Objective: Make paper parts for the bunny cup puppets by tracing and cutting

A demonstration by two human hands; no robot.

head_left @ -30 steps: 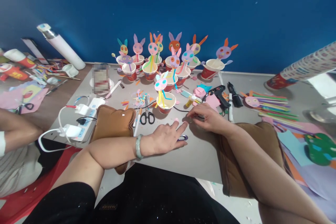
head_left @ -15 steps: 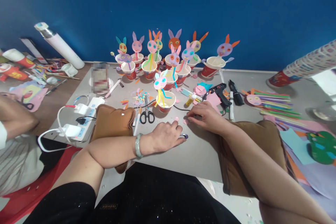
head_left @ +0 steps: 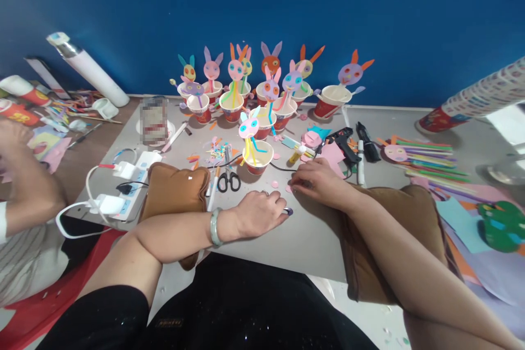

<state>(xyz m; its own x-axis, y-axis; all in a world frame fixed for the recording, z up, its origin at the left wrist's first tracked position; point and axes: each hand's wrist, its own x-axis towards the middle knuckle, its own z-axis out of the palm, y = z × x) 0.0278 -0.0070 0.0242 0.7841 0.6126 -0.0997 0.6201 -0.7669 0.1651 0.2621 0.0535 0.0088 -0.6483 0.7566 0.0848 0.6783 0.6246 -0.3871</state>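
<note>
My left hand rests closed on the table, fingers curled. A small dark, shiny piece shows at its thumb side; its kind is unclear. My right hand lies opposite with bent fingers drawn together. Its fingertips touch or nearly touch a small pink paper circle; anything between them is hidden. A second pink paper circle lies between the hands. Beyond them stands a paper cup with a paper rabbit figure in it. Black-handled scissors lie left of that cup.
Several more rabbit cups line the blue wall. A glue gun, markers and straws lie right. Brown cushions sit under both forearms. A power strip and another person's arm are left; stacked cups lean far right.
The view has shifted slightly. My hands stay almost in place; less of the shiny piece shows at my left hand. The other person's arm on the left has moved up.
</note>
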